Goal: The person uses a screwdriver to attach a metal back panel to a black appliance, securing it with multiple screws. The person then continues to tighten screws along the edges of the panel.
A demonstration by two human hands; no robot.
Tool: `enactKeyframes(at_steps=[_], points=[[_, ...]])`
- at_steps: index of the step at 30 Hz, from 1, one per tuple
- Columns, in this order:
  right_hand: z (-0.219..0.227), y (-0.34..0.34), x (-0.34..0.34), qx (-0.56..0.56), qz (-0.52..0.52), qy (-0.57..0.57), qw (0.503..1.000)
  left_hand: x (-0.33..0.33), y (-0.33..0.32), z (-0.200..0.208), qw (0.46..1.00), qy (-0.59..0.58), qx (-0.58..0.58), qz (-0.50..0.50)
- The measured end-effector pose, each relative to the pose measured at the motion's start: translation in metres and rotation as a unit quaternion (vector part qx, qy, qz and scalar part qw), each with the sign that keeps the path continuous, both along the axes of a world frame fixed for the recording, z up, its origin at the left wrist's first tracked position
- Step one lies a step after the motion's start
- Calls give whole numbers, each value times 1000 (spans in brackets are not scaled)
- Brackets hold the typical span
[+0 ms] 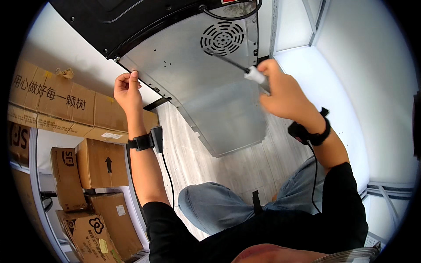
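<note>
A large black appliance (127, 22) fills the top of the view, with a grey sheet-metal panel (188, 74) on the side facing me. A round pattern of vent slots (222, 38) is cut into the panel's upper part. My right hand (284, 90) grips a screwdriver (254, 74) by its pale handle. Its dark shaft points up and left across the panel, its tip near the vent slots; whether it touches cannot be seen. My left hand (129, 90) is at the panel's left edge, fingers curled and thumb raised. Anything between those fingers is hidden or too small to name.
A black cable (232, 18) loops over the panel's top. Several cardboard boxes (103, 164) sit on a shelf at my left, with a long carton (66, 98) above. A white surface (324, 83) lies to the right. Wood-look flooring (239, 173) shows below the panel.
</note>
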State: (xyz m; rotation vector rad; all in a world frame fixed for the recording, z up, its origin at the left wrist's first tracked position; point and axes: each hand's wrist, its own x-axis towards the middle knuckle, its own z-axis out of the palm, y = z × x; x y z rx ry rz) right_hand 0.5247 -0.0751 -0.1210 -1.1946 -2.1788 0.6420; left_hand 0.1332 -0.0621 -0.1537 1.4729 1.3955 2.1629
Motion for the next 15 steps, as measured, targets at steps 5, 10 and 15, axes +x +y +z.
enactKeyframes(at_steps=[5,10,15], points=[[-17,-4,37,-40,22,87,995,30,-14,7,971,116,29,207],[-19,-9,46,-100,14,191,976,108,-16,5,995,101,5,-25],[-10,-15,48,-56,-61,254,963,184,22,9,887,8,-289,-359]])
